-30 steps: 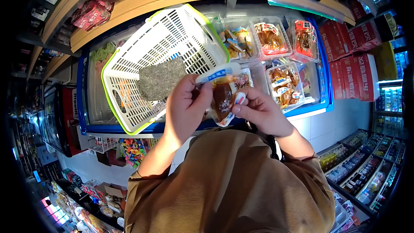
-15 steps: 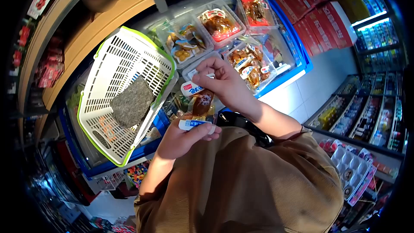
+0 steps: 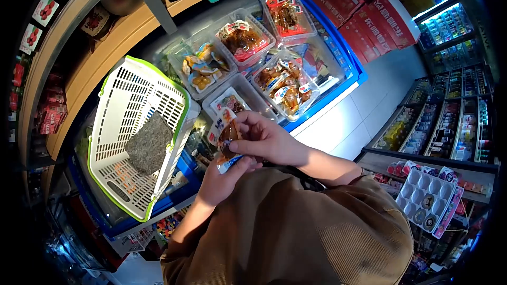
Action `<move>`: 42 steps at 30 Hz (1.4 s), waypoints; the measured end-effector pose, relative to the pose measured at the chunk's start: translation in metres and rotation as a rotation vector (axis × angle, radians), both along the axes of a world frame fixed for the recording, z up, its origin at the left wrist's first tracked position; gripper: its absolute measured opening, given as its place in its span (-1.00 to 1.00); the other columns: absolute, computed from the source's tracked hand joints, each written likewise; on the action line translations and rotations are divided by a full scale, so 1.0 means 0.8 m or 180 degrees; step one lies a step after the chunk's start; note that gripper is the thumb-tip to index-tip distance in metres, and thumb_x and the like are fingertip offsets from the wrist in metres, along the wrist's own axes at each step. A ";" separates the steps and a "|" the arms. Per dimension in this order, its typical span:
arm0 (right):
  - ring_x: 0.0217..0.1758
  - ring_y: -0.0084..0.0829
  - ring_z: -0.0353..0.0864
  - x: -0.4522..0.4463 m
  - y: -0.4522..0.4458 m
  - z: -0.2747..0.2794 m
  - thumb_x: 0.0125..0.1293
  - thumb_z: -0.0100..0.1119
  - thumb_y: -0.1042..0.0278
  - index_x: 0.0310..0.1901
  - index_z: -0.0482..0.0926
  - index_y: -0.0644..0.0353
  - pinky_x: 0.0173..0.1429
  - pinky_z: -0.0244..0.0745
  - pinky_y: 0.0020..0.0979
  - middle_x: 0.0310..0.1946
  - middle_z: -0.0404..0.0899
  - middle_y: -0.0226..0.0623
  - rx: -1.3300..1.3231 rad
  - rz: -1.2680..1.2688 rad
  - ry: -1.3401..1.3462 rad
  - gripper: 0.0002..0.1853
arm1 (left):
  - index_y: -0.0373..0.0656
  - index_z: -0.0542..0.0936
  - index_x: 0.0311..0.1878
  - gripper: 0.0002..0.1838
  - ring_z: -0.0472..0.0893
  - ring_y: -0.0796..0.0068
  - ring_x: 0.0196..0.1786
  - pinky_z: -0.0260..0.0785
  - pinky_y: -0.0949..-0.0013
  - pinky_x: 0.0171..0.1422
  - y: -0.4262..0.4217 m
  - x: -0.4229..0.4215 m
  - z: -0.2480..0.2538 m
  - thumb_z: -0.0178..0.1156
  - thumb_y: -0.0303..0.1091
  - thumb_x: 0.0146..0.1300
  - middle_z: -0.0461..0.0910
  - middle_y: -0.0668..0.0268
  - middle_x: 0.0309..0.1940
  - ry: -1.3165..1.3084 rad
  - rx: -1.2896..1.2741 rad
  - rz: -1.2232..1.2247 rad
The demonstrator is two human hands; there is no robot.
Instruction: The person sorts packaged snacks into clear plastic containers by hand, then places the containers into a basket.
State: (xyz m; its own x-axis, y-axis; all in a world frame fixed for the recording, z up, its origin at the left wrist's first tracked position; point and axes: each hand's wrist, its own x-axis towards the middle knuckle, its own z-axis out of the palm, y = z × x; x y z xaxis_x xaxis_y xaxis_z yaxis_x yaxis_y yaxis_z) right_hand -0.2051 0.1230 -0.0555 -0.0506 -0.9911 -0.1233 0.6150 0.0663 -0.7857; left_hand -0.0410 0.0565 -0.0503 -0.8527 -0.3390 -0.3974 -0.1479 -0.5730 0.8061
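Between my hands is a clear vacuum packet of brown food [image 3: 226, 133], with a printed white top and a blue-and-white lower edge. It looks like braised meat, but the exact kind is unclear. My left hand [image 3: 221, 180] pinches its lower end near the blue edge. The thumb and fingers of my right hand [image 3: 269, 141] close on its right side. Just beyond them is a clear plastic bin [image 3: 212, 106] with a white-and-red packet [image 3: 229, 101] inside. Similar brown packets [image 3: 285, 85] fill the bin to its right.
A white basket with a green rim [image 3: 186, 97] stands at left, a dark grey slab [image 3: 149, 145] inside. More bins hold yellow-blue packets [image 3: 203, 66] and red packets [image 3: 288, 16] on a blue-edged freezer [image 3: 355, 76]. Red cartons [image 3: 380, 24] are stacked behind; shelves line the right.
My hands have come closer together, the right one lowering toward the left. The packet's white top now tilts up and left. The whole view has shifted, with the bins appearing further left.
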 end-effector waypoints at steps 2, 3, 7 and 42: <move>-0.28 -0.77 0.42 -0.007 0.005 0.003 0.30 0.31 0.50 -0.04 0.43 0.14 -0.22 0.35 -0.66 -0.33 0.46 -0.54 0.0001 -0.0524 0.0189 -0.72 | -0.34 0.46 0.14 -0.74 0.65 0.41 0.03 0.51 0.38 0.14 -0.003 0.008 -0.013 0.07 -0.45 0.46 0.62 0.18 -0.01 0.0057 -0.0292 -0.0409; -0.29 -0.74 0.42 -0.025 0.010 0.003 0.29 0.33 0.45 -0.05 0.44 0.13 -0.21 0.35 -0.63 -0.32 0.48 -0.52 0.0363 -0.0732 0.0743 -0.72 | -0.34 0.47 0.12 -0.75 0.64 0.43 0.04 0.49 0.40 0.15 -0.003 0.011 -0.015 0.07 -0.44 0.47 0.62 0.20 -0.01 0.0080 -0.0451 -0.0557; -0.12 -0.52 0.62 -0.140 0.032 0.005 0.30 0.28 0.36 0.12 0.46 0.19 -0.04 0.50 -0.47 -0.16 0.64 -0.34 0.0460 -0.2396 0.1259 -0.62 | -0.33 0.50 0.08 -0.78 0.63 0.48 0.05 0.46 0.44 0.16 -0.005 0.031 -0.036 0.04 -0.44 0.48 0.63 0.21 -0.02 -0.0098 -0.0544 -0.0385; 0.11 0.09 0.46 -0.277 0.075 -0.083 0.04 0.48 0.27 0.06 0.45 0.32 0.11 0.48 -0.09 0.03 0.43 0.05 0.0775 -0.0013 0.5458 -0.41 | -0.38 0.54 0.09 -0.45 0.29 0.05 0.41 0.14 0.07 0.49 0.025 -0.227 -0.120 0.36 -0.20 0.10 0.26 -0.03 0.40 -0.1334 -0.5219 -0.0481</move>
